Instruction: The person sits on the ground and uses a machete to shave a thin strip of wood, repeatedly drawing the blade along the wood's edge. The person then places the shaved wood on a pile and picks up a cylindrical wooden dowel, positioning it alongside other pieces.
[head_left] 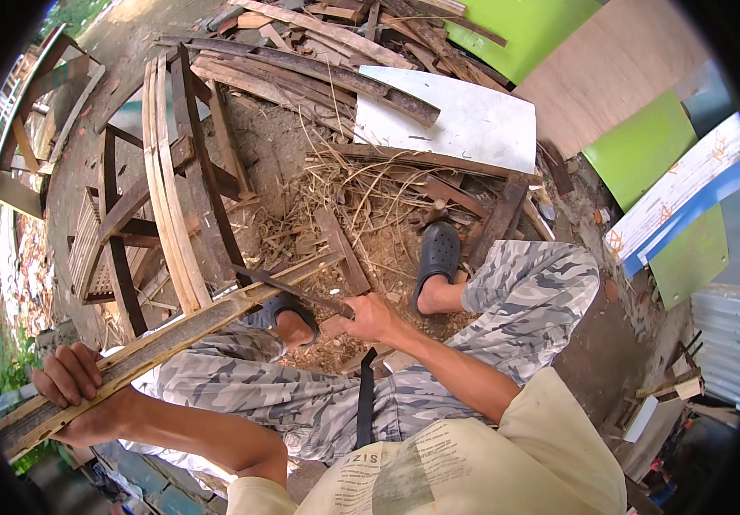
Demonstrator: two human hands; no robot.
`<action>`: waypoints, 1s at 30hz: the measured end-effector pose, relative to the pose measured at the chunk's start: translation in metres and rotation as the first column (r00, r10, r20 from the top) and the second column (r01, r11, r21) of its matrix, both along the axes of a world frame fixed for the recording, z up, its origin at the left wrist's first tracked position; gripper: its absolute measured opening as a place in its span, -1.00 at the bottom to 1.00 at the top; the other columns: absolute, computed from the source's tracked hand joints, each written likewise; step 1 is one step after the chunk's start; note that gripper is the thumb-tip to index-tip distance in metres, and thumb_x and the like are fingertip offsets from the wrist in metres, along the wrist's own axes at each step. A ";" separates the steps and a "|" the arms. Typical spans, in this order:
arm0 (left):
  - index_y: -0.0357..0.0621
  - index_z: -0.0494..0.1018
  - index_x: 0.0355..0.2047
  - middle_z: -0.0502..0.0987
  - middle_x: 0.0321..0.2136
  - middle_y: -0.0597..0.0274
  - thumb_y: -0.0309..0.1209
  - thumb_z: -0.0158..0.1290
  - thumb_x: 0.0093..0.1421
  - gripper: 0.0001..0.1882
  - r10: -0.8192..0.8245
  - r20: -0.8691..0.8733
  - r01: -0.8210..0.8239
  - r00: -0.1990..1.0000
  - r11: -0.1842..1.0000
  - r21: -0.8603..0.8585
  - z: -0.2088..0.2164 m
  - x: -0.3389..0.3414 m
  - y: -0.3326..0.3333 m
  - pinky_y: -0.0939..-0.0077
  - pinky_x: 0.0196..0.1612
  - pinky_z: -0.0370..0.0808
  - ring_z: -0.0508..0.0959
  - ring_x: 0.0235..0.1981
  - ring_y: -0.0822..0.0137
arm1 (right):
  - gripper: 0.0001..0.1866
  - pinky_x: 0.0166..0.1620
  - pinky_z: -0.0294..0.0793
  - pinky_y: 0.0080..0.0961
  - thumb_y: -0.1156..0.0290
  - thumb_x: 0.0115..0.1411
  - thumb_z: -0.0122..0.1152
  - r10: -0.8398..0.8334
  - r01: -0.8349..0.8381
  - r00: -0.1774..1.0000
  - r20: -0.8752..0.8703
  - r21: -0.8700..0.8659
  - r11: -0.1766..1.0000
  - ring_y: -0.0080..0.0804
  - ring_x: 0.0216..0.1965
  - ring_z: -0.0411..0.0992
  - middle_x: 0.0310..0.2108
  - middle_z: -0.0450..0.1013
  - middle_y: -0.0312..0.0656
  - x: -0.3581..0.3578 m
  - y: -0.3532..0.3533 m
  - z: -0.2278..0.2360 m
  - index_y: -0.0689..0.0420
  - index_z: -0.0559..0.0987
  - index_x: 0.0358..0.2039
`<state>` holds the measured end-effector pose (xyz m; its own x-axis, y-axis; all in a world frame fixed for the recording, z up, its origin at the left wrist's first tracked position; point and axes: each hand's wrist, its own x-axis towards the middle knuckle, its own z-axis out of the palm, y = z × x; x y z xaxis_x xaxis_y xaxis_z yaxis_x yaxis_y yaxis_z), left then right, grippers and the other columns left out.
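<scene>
1. The wooden strip [172, 342] is the landmark here; it lies above the left leg of the camouflage trousers [258, 382].
2. Its long axis is diagonal: the near end goes out at the lower left rim, and the far end points forward and to the right, near a brown board [342, 251] on the ground.
3. About the hands: the left hand [74, 390] is closed around the near part of the strip, with fingers curled over its upper side.
4. The right hand [373, 317], to the right of the strip, is closed in a fist on a dark blade [301, 293].
5. This blade points leftward and forward, crossing over the strip near its far end; if they touch, I cannot tell.
6. Below and right of the strip, the cream shirt [473, 455] carries printed lettering, in larger characters and small lines.
7. Far right of the strip, a white-and-blue panel [688, 193] shows orange marks.
</scene>
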<state>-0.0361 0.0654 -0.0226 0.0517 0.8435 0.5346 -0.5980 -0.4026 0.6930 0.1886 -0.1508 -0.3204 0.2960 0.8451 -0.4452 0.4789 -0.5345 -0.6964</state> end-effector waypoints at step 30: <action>0.07 0.08 -0.68 0.05 -0.77 0.44 0.03 -0.22 0.30 -0.52 0.175 0.004 -0.174 0.985 0.981 -0.088 0.003 0.013 0.010 0.66 -0.72 0.00 0.02 -0.76 0.54 | -0.57 -0.13 0.53 -0.03 0.12 0.05 0.24 -0.130 0.161 0.986 0.107 -0.363 0.918 0.25 -0.24 0.53 -0.36 0.54 0.27 0.036 -0.018 -0.097 0.23 0.64 -0.23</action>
